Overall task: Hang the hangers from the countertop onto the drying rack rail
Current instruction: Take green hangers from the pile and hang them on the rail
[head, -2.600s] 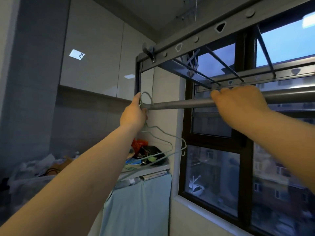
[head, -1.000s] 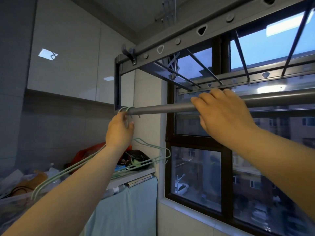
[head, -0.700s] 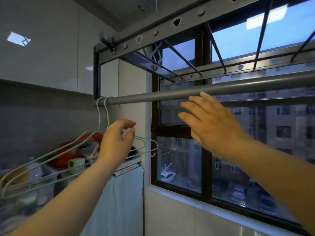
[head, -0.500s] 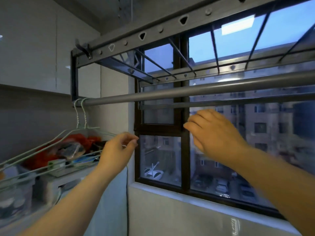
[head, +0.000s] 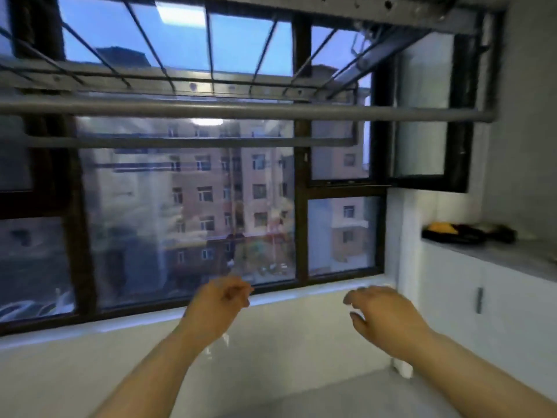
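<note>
The fingers (head: 238, 292) of the left hand (head: 217, 303) are shown loosely curled toward the thumb with nothing between them, though blur softens their outline. Those of the right hand (head: 382, 315) are likewise relaxed, bent downward and empty. Both hands are held low in front of the white window sill (head: 316, 291), well below the drying rack rail (head: 241, 111), a grey round tube that spans the view overhead, with a thinner second bar (head: 180, 142) just behind and beneath it. No hangers can be made out on the visible stretch of rail, in either hand, or on the desk (head: 512, 254) at the right, where only a dark tray (head: 452, 236) holding something orange-yellow is distinguished; the hangers are therefore taken to lie out of view. By their nature, hangers may be expected to be light and fairly stiff, with thin frames that catch on one another when lifted in a bunch. Little gripping force should be needed. A hold at the neck, just below the hook, is judged best, so that the hook is left free and upright for the rail. If several are gathered at once, tangling and swinging are to be anticipated. On so smooth a tube the hooks may slide sideways, so each should be seated fully over the top.
</note>
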Tool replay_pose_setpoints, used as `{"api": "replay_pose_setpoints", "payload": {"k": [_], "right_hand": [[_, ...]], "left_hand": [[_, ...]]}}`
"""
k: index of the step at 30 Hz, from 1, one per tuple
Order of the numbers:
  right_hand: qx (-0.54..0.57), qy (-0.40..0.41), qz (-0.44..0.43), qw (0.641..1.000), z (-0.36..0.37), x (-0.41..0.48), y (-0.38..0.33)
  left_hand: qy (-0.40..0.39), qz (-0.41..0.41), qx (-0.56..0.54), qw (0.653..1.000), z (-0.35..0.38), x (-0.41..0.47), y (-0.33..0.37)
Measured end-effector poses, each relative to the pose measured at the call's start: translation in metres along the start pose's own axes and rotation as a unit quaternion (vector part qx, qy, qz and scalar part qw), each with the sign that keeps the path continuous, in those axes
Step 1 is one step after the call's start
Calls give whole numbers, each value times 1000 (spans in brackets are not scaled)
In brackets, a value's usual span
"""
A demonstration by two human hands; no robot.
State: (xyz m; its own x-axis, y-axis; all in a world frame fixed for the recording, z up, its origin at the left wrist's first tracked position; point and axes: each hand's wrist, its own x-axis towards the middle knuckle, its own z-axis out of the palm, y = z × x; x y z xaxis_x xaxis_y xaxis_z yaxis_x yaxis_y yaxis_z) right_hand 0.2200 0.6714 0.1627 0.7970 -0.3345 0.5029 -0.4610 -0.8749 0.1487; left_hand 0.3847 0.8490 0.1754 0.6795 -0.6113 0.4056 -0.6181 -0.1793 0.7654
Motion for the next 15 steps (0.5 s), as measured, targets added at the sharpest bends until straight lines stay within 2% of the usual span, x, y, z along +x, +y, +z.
{"api": "replay_pose_setpoints", "payload": {"k": [4, 9, 15], "right_hand": [[26, -57, 111, 992, 36, -70, 109], [76, -110, 227, 965, 45, -141, 211], [36, -148, 366, 918, 66, -198, 328]], "left_hand": [[-104, -2, -36, 994, 141, 17, 28], [-242, 42, -45, 968, 303, 23, 76], [-336, 63, -70, 937, 468, 51, 127]]}}
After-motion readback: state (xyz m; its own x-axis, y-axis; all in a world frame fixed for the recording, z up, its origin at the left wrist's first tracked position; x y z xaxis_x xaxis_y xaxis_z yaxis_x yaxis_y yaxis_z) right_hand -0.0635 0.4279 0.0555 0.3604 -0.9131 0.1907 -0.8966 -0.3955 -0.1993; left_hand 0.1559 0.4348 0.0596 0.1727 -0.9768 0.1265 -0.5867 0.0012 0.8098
